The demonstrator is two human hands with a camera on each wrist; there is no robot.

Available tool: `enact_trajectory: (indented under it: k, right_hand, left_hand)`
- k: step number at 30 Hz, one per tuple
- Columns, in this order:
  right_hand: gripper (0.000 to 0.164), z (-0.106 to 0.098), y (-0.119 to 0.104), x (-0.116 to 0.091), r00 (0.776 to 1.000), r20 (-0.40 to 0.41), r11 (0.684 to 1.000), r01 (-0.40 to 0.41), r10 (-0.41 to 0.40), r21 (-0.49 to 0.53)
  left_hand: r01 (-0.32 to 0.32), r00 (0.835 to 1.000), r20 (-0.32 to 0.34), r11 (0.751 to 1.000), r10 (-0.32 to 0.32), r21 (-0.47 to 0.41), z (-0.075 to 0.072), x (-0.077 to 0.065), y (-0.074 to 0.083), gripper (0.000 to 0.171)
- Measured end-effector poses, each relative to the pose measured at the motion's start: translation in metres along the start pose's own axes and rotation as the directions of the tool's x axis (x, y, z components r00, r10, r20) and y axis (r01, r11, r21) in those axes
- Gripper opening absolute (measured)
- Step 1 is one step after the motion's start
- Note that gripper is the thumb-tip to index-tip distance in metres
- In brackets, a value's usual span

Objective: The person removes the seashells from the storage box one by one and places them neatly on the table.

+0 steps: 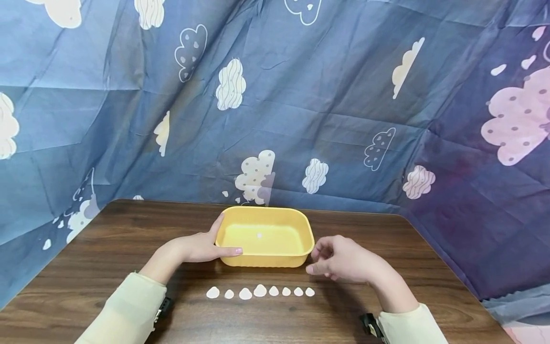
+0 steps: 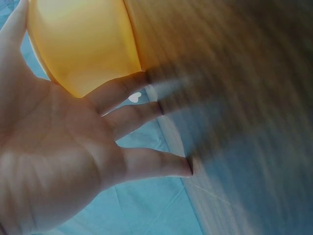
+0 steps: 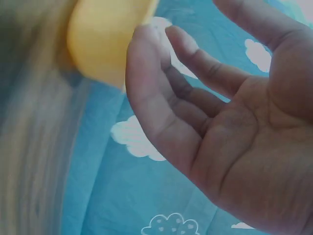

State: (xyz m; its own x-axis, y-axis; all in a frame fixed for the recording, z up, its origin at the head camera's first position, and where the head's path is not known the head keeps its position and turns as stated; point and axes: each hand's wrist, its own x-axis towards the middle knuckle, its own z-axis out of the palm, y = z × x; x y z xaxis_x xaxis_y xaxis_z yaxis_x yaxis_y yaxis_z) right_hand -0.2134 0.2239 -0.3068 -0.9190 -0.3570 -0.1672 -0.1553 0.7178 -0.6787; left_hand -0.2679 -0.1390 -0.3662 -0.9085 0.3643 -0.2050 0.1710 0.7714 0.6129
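Note:
A yellow rectangular plastic bin [image 1: 266,261] stands upright on the table toward its back edge. My left hand [image 1: 202,246] touches the bin's left end, its thumb stretched along the near side by the rim. In the left wrist view the fingers [image 2: 139,161] of that hand are straight and spread, with the bin beside the palm. Just off the bin's right front corner, my right hand [image 1: 348,260] has loosely bent fingers and holds nothing. A small white spot [image 1: 259,235] shows on the bin's inner floor.
Several small white rounded pieces [image 1: 259,290] lie in a row on the dark wooden table [image 1: 240,322], in front of the bin. A blue cloth with cloud prints [image 1: 279,119] hangs behind the table, and a purple-toned stretch continues on the right.

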Motion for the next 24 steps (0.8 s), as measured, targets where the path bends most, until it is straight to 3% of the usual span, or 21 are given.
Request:
enact_trajectory:
  k: [5,10,13,15,16,19,21,24]
  right_hand:
    - [0.046,-0.004,-0.014,0.016,0.995,-0.08,0.987,0.043,-0.056,-0.158]
    - [0.055,0.0,-0.018,0.03,0.994,-0.096,0.984,0.028,-0.046,-0.178]
    - [0.054,-0.001,-0.018,0.041,0.996,-0.063,0.995,0.065,-0.07,-0.076]
    - [0.052,-0.003,-0.018,0.052,0.997,-0.005,0.994,0.083,-0.083,0.068]
    - [0.052,-0.004,-0.018,0.058,0.996,0.041,0.985,0.074,-0.081,0.157]
    - [0.051,-0.004,-0.021,0.082,0.982,0.18,0.929,-0.015,-0.056,0.37]
    - [0.051,-0.001,-0.023,0.099,0.97,0.242,0.895,-0.082,-0.03,0.438]
    - [0.05,0.007,-0.026,0.124,0.965,0.259,0.878,-0.151,0.033,0.453]
  left_hand:
    - [0.011,1.0,-0.002,1.0,-0.011,-0.01,0.0,-0.002,0.001,0.135]
    - [0.002,1.0,-0.007,1.0,-0.002,0.013,0.001,0.006,-0.007,0.138]
    - [0.009,1.0,-0.011,1.0,-0.009,0.019,0.001,0.006,-0.006,0.138]
    - [0.007,1.0,-0.012,1.0,-0.006,0.018,0.001,0.006,-0.005,0.137]
    - [0.019,1.0,-0.009,1.0,-0.019,-0.007,0.0,0.001,0.002,0.137]
    - [0.015,1.0,-0.012,1.0,-0.016,-0.023,0.002,0.001,0.003,0.135]
    - [0.018,1.0,-0.015,1.0,-0.018,-0.023,0.002,0.001,0.002,0.135]
    - [0.03,0.999,-0.027,0.999,-0.03,-0.023,0.0,0.0,-0.001,0.134]
